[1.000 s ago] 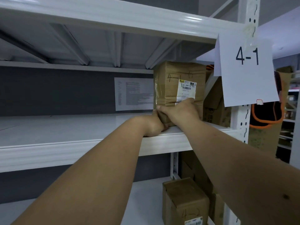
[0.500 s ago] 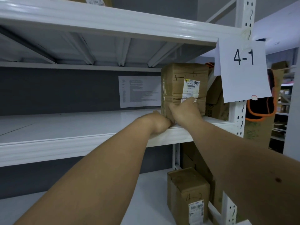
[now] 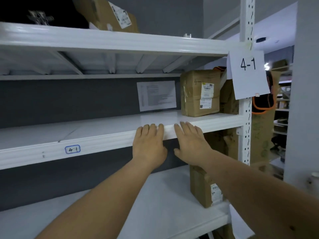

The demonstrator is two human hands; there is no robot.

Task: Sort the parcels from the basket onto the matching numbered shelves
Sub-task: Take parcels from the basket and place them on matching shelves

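A brown cardboard parcel (image 3: 200,93) with a white label stands upright at the right end of the white shelf (image 3: 103,131). A paper sign reading 4-1 (image 3: 248,73) hangs on the upright post, and a small 4-1 sticker (image 3: 72,149) marks the shelf's front edge. My left hand (image 3: 149,146) and my right hand (image 3: 191,144) are in front of the shelf's front edge, fingers straight, holding nothing. Both hands are apart from the parcel.
Another taped parcel (image 3: 205,188) stands on the shelf below at the right. A labelled box (image 3: 110,14) lies tilted on the shelf above. A printed sheet (image 3: 156,95) is stuck to the dark back wall. More boxes and an orange-trimmed bag (image 3: 264,102) sit beyond the post.
Both hands have let go of the parcel and drawn back to the shelf's front edge. The parcel stays standing on the shelf. The camera has pulled back and tilted up.
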